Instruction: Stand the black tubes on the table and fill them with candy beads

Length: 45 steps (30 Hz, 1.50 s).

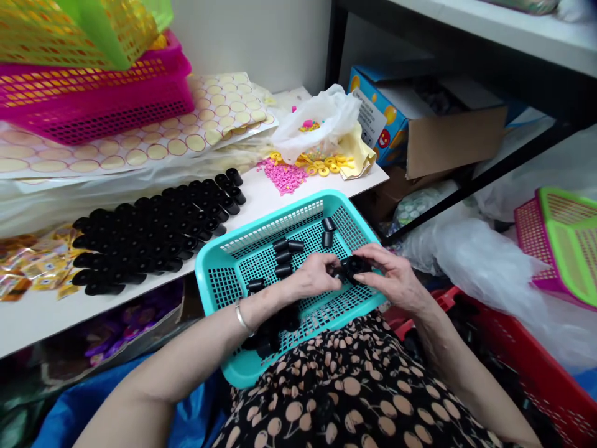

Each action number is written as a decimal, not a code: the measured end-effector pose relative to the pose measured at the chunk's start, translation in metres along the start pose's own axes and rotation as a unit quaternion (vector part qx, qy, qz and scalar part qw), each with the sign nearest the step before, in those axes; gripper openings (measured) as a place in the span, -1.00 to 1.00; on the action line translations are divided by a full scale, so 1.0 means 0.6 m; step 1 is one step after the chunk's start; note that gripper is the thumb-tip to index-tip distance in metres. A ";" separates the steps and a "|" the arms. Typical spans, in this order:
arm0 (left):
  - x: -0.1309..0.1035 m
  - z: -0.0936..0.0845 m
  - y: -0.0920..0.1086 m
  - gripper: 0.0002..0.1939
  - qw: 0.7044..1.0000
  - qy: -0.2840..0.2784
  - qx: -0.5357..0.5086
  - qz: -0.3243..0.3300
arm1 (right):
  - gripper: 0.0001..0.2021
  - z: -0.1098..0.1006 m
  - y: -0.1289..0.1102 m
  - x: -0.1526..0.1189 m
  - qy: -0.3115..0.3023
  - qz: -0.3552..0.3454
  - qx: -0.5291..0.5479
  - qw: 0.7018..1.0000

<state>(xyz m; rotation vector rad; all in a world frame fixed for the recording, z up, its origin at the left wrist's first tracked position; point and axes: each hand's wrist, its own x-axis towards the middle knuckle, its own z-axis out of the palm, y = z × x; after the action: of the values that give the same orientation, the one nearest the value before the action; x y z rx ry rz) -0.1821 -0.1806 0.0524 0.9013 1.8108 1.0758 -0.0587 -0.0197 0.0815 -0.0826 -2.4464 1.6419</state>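
Over the right part of a turquoise plastic basket (209, 261), both hands meet at a black cylindrical piece (357, 266). My right hand (396, 277) is closed around it, with its round end facing up. Beside it, my left hand (319, 275) pinches a small dark part whose kind I cannot make out; a bracelet circles that wrist. Inside the basket lie several loose black cylinders (282, 256), some on their sides. More dark pieces are partly hidden under my left forearm.
Rows of black cylinders (149, 230) cover the white table (41, 320) at left. Behind the basket are pink beads (285, 177), yellow rings (326, 167) and a plastic bag (317, 121). A cardboard box (452, 140) stands under the shelf; a red crate (527, 354) sits at right.
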 end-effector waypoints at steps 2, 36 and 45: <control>-0.004 -0.017 0.010 -0.77 0.995 0.003 -0.099 -0.023 | -0.68 0.002 -0.002 0.001 0.009 -0.013 -0.016 1.000; -0.009 -0.067 0.022 -0.75 0.996 -0.069 0.004 0.061 | -0.67 0.023 -0.006 0.009 -0.036 -0.055 -0.106 0.992; -0.005 -0.055 0.026 -0.65 0.994 -0.035 -0.103 0.000 | -0.76 0.029 -0.016 0.015 -0.077 -0.054 -0.161 0.983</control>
<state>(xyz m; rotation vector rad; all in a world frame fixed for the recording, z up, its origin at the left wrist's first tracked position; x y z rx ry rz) -0.2078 -0.1877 0.0773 0.8045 1.6086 1.1905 -0.0704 -0.0377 0.0854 0.1336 -2.7591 1.2404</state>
